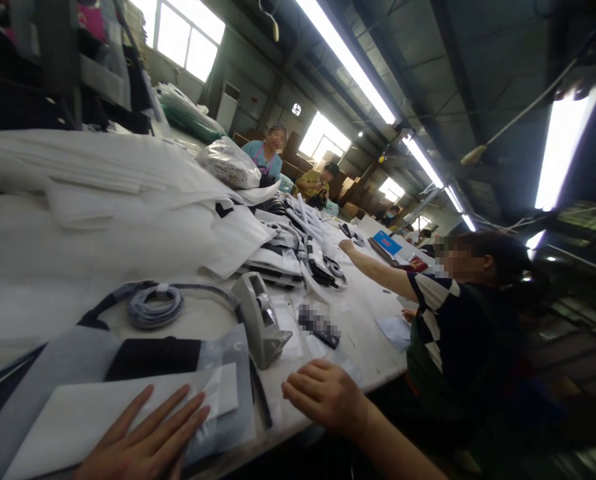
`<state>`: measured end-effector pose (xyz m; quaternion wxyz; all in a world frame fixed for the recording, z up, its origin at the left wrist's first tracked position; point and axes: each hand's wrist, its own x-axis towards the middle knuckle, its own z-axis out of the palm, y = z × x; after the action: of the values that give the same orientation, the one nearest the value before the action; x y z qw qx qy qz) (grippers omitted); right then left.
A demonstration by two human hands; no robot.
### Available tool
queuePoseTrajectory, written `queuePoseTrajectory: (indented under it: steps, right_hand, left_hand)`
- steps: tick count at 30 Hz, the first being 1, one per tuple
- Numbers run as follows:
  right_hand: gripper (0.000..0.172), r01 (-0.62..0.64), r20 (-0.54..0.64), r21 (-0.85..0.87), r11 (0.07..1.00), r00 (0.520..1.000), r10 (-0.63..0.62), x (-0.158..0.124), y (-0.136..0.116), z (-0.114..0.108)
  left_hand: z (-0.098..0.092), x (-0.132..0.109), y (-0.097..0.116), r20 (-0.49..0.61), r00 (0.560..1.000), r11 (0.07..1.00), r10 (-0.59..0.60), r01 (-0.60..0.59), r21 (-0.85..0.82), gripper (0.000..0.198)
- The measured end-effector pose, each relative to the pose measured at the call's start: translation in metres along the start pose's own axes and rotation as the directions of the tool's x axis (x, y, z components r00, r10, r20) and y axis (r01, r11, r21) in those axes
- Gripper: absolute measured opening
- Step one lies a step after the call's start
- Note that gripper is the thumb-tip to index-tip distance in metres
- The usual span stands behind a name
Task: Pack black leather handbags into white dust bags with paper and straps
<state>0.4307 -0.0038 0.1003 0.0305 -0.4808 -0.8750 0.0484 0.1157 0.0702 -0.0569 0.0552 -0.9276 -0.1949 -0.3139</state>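
My left hand (pixel 145 437) lies flat with fingers spread on a white foam sheet (pixel 93 417) inside a clear plastic bag (pixel 228 400), which also holds a black item (pixel 153 357). My right hand (pixel 325 393) rests at the table's front edge with its fingers curled under; nothing shows in it. A grey tape dispenser (pixel 261 323) stands just beyond both hands. A coiled grey cable (pixel 155 305) lies to the dispenser's left.
Stacked white foam sheets (pixel 103 180) cover the left of the white table (pixel 373 360). Bagged black-and-white goods (pixel 298 257) pile mid-table. A co-worker in a checked shirt (pixel 453 320) reaches across from the right. Two other people sit further back.
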Motion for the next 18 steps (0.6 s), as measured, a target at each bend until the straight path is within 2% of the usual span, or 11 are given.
queuePoseTrajectory:
  steps: [3, 5, 8, 11, 14, 16, 18]
  right_hand:
    - [0.031, 0.182, 0.148, -0.044, 0.982, 0.974, -0.174, 0.029, -0.012, -0.011]
    - [0.028, 0.283, 0.186, -0.059, 0.957, 0.945, -0.268, 0.049, -0.017, -0.011]
    - [0.023, 0.306, 0.193, 0.022, 0.952, 0.933, -0.304, 0.077, -0.018, -0.004]
    - [0.02, 0.206, 0.223, 0.253, 0.945, 0.938, -0.264, 0.101, -0.015, -0.001]
    - [0.021, 0.028, 0.285, 0.521, 0.853, 0.936, -0.204, 0.12, -0.01, -0.01]
    - [0.023, -0.114, 0.339, 0.683, 0.721, 0.924, -0.175, 0.13, -0.009, -0.018]
    - [0.027, -0.279, 0.405, 0.809, 0.518, 0.903, -0.146, 0.136, -0.012, -0.022]
  left_hand:
    - [-0.004, 0.003, 0.003, 0.018, 1.0, 1.0, 0.0, -0.001, 0.025, 0.062]
    - [-0.007, 0.004, 0.005, 0.019, 1.0, 0.999, -0.011, 0.011, 0.03, 0.062]
    - [-0.009, 0.004, 0.007, -0.004, 0.999, 0.999, -0.035, 0.035, 0.022, 0.063]
    - [-0.007, 0.003, 0.008, -0.017, 0.998, 0.998, -0.06, 0.06, 0.012, 0.065]
    - [-0.004, 0.001, 0.01, -0.042, 0.996, 0.997, -0.081, 0.081, -0.012, 0.066]
    - [0.0, 0.001, 0.012, -0.075, 0.991, 0.994, -0.108, 0.106, -0.03, 0.062]
    - [0.006, 0.001, 0.014, -0.115, 0.984, 0.991, -0.133, 0.13, -0.031, 0.056]
